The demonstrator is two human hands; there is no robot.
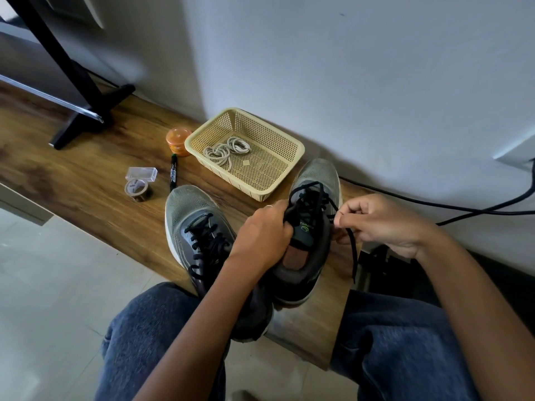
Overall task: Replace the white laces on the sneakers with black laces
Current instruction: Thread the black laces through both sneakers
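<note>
Two hands engaged: right sneaker [311, 227], light and soft, is gripped at the tongue by the left hand [260, 235] over the wooden bench [86, 180]; limp black lace [351, 250] is pinched near its stiff tip by the right hand [379, 224].

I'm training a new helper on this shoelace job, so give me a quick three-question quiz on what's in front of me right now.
1. True or false: the white laces lie inside the beige basket.
2. Which hand pinches the loose black lace: A) left hand, B) right hand?
3. Fill in: the black marker lies between the roll of tape and the ____.

Key: 1. True. 2. B; the left hand grips the right-side sneaker, while the left-side sneaker is already laced black. 3. Basket.
</note>
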